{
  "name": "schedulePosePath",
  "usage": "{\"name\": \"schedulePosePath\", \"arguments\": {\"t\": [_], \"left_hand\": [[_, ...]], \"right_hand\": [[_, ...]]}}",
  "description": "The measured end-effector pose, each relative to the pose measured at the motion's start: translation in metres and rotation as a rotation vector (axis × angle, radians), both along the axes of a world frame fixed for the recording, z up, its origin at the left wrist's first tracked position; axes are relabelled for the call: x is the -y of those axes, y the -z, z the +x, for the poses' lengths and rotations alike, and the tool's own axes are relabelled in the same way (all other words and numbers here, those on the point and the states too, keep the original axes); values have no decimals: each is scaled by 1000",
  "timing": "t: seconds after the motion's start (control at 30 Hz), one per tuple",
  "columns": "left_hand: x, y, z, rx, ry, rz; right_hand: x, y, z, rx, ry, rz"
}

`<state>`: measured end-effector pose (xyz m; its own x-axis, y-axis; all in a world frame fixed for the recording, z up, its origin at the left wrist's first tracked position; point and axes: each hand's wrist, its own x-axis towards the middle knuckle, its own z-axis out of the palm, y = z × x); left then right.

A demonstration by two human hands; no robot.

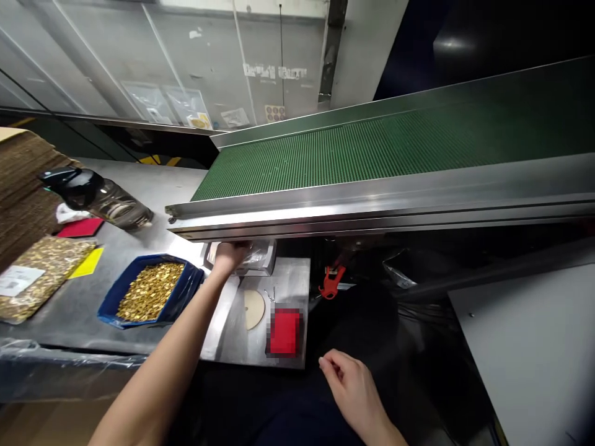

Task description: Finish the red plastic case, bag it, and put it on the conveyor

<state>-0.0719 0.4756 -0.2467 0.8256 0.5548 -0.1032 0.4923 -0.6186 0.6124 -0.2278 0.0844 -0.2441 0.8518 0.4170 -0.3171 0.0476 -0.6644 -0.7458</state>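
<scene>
The conveyor (385, 186) passed over the counter (289, 279), and its edge hid the far part of the tray (255, 271), so its long axis was uncertain. The tray lay under the left hand (229, 254); the right hand (348, 383) was well apart, its fingers curled together. The left fingers were mostly covered; I could not tell if they pinched anything.

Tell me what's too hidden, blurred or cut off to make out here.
All in the head view:
Left hand: fingertips, and any hold, hidden by the hand itself and the conveyor.
Right hand: curled fingers hide whether it holds anything.
Tray: back edge hidden by the conveyor.
Red item: details lost to pixelation.
Bag label: print too small to read.
Cardboard stack: cut off by the left edge.
</scene>
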Motion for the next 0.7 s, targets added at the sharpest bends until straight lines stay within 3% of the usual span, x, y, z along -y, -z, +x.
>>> {"name": "schedulePosePath", "arguments": {"t": [0.17, 0.27, 0.4, 0.47, 0.57, 0.7], "left_hand": [[25, -24, -52, 140, 22, -116], [60, -41, -96, 253, 25, -222], [115, -54, -140, 300, 9, -437], [140, -56, -152, 295, 15, -536], [164, -54, -162, 300, 24, -637], [164, -51, -170, 337, 16, -684]], "right_hand": [[5, -9, 4, -49, 114, 175], [-10, -29, 17, -23, 75, 252], [-48, -50, 38, 66, -62, 349], [-69, -53, 46, 73, -107, 378], [-87, -49, 51, -153, -88, 429], [-79, -39, 50, -370, 33, 598]]}}
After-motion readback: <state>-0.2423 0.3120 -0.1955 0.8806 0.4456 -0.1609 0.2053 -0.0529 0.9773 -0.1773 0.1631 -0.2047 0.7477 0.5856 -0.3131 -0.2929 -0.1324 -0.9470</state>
